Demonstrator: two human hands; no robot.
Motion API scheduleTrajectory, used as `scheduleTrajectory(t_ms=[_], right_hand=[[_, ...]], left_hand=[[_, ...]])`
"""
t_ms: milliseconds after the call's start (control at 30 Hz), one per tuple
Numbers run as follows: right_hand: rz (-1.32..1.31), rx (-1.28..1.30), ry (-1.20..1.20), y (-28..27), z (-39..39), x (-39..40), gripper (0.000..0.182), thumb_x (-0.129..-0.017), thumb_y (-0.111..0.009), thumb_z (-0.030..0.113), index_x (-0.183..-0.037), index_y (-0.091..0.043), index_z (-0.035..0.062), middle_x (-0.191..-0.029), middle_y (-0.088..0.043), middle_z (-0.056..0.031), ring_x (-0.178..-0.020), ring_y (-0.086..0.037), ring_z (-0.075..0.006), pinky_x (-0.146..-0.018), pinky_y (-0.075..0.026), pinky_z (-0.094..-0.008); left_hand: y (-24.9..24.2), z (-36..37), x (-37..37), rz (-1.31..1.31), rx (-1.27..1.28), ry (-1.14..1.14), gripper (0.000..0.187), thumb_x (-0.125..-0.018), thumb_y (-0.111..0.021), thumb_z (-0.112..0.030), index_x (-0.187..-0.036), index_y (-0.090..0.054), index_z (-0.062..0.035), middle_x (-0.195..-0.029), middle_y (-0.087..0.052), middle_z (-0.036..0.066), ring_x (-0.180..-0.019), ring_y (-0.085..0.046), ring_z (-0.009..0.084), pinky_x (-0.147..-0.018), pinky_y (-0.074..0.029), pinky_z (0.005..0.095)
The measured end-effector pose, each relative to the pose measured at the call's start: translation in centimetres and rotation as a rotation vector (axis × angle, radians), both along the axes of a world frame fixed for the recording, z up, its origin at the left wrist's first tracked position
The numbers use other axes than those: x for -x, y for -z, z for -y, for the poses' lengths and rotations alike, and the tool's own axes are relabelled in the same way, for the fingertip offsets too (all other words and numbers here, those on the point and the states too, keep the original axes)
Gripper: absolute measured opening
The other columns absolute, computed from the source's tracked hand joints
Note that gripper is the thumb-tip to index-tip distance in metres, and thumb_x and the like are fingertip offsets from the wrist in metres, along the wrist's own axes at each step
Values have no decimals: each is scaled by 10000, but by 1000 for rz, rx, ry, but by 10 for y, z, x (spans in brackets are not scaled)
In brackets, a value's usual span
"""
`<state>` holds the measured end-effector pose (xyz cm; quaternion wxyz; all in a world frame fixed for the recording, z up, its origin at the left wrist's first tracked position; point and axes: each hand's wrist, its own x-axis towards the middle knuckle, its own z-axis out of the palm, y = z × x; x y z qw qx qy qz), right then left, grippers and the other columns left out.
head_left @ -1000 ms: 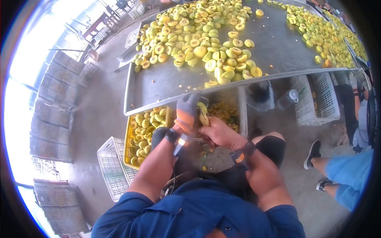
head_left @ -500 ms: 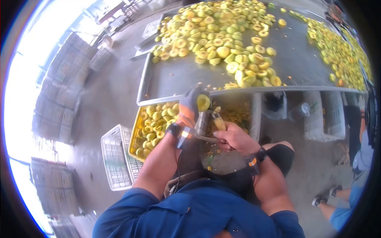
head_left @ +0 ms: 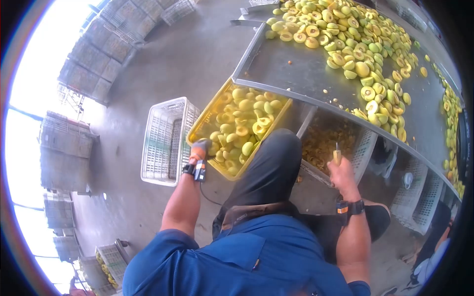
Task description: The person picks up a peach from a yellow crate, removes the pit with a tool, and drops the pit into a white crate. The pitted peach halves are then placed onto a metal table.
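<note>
My gloved left hand (head_left: 199, 149) is at the near left edge of the yellow crate (head_left: 197, 129), which is full of halved yellow-green fruit (head_left: 242, 104). Its fingers are smeared and partly hidden, so what they hold cannot be made out. My bare right hand (head_left: 341, 172) is closed round the light handle of a small tool (head_left: 336, 154), whose thin tip points up. Beyond that hand, a crate (head_left: 366, 148) under the table holds small brownish scraps (head_left: 323, 143).
A metal table (head_left: 296, 74) bears a large pile of halved fruit (head_left: 355, 44). Left of the yellow crate stands a white crate (head_left: 149, 148). Stacked crates (head_left: 66, 153) line the left side. Part of another person (head_left: 434, 259) shows at the lower right.
The view has turned left. My left hand has moved from the table edge to the yellow crate, and the fruit half is no longer visible in it. My right hand has separated from it, keeping the tool.
</note>
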<state>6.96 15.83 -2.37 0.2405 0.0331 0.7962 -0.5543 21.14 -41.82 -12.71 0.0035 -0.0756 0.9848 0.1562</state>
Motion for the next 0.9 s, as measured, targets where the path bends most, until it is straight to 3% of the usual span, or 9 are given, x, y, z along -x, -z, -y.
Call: scheduleTrajectory(t_ms=[67,133,200,267,333,500,600,800,900], right_hand=[[23,-28,-10,11,3,3,221,-1000,-634,189,-959,-561,-16,-671,-581,-68,-479,-580,-176,-440,-459,-359],[37,-68,-20,21,4,4,230,-994,-640,191,-952,-564,-22,-673,-589,-80,-483,-589,-191,-446,-467,-371],[39,-114,-31,29,4,6,232,-987,-646,191,-948,-566,-23,-673,-593,-86,-485,-591,-200,-451,-471,-378],[54,-118,-17,24,7,6,171,-991,-646,150,-949,-565,6,-693,-573,-55,-481,-555,-166,-430,-437,-353],[45,-126,-6,25,6,6,168,-988,-649,152,-951,-572,7,-691,-574,-58,-482,-553,-164,-440,-437,-353],[75,-113,9,12,4,7,247,-962,-673,208,-978,-611,-30,-718,-635,-142,-586,-644,-256,-578,-521,-412],[-126,-96,-8,47,-5,10,172,-967,-682,176,-947,-572,45,-725,-568,-28,-523,-551,-128,-459,-439,-328],[-128,-297,-57,-25,14,24,311,-938,-718,215,-1116,-644,-30,-999,-720,-282,-986,-696,-484,-874,-543,-511],[-181,-216,-53,-34,14,31,331,-949,-705,252,-1072,-617,-42,-941,-705,-325,-942,-683,-543,-818,-551,-552]], left_hand=[[22,-5,-28,-21,-50,9,656,-599,-1008,-353,-1170,-760,-145,-1122,-761,124,-1091,-706,353,-928,-575,478],[41,-14,-22,-144,-535,-160,428,-782,-899,-281,-1153,-777,-108,-1128,-761,134,-1020,-730,315,-857,-599,427],[27,-17,-12,-17,-64,-203,310,-869,-826,-235,-1136,-786,-84,-1127,-761,141,-979,-742,292,-834,-606,394],[20,-13,10,-167,-708,-682,219,-943,-717,-175,-1094,-795,-38,-1055,-781,152,-901,-747,264,-796,-583,358],[2,-9,38,-264,-622,-796,237,-951,-706,-178,-1103,-792,-18,-986,-796,136,-870,-743,216,-786,-575,332],[-86,-60,135,-404,-855,-599,278,-949,-719,-190,-1146,-787,-5,-985,-809,110,-865,-735,172,-793,-570,329],[-119,-102,208,-392,-851,-439,278,-959,-710,-161,-1183,-781,-11,-998,-800,107,-864,-729,165,-777,-558,305],[-140,-215,354,-406,-564,-121,265,-985,-719,-120,-1230,-759,-27,-1023,-793,69,-864,-702,109,-771,-553,258],[-154,-287,416,-457,-333,44,349,-919,-779,-253,-1220,-762,-77,-1105,-792,146,-999,-750,280,-888,-577,386]])
